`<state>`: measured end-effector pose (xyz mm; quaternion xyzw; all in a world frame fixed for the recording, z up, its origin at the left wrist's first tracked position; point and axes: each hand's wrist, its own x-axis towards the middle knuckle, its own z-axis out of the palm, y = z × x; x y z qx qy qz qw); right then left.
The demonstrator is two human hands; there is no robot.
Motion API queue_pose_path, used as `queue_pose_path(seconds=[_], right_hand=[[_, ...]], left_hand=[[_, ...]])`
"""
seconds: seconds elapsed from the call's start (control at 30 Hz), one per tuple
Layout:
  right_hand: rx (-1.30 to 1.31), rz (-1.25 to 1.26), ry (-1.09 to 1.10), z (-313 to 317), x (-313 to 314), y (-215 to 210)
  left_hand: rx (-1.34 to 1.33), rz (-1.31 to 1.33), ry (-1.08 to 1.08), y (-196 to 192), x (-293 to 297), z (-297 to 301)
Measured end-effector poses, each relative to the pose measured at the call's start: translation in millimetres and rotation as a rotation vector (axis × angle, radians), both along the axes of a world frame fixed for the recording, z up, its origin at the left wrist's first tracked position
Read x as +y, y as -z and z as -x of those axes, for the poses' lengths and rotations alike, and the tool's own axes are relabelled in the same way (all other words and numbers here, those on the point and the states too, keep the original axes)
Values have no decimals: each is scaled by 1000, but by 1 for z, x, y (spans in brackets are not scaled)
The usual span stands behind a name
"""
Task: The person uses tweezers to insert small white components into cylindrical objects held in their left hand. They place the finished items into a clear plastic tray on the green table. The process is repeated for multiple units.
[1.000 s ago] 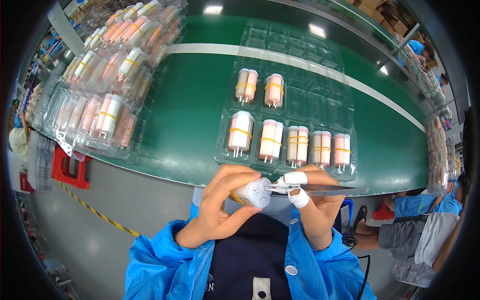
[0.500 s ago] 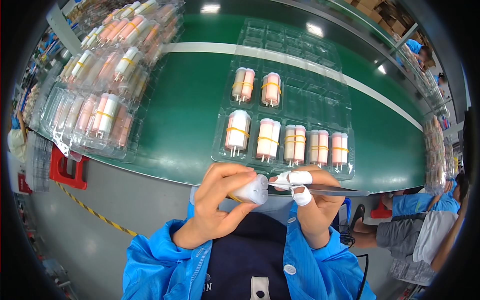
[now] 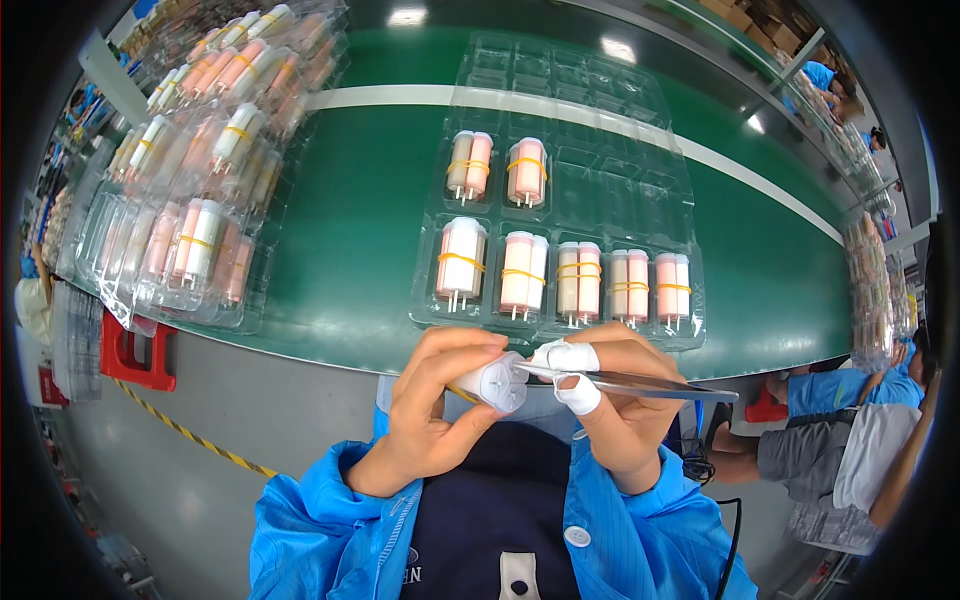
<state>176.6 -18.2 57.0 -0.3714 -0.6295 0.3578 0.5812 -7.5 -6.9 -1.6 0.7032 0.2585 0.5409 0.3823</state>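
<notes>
With the left hand (image 3: 432, 400) gripping a tube bundle (image 3: 482, 383), the right hand (image 3: 632, 405), pinching tweezers (image 3: 665, 385) aimed at nine o'clock, should best guide their tips (image 3: 532, 369) gently

Tilted tube bundle (image 3: 503, 384) (white-ended), tweezers (image 3: 660, 385)

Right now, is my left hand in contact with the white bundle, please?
Touching. The head view shows the left hand gripping the white bundle between fingers and thumb, with no gap visible.
</notes>
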Motion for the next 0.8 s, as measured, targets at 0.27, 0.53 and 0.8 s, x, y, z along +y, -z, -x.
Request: queue_pose_path(seconds=[0.27,0.53,0.8], right_hand=[[-42,-8,12,0,1,1],[-34,14,9,1,1,2],[-10,28,15,3,1,5]], left_hand=[[23,-23,-7,2,0,0],[-12,-1,-7,5,-1,-1],[-84,51,3,5,-2,-4]])
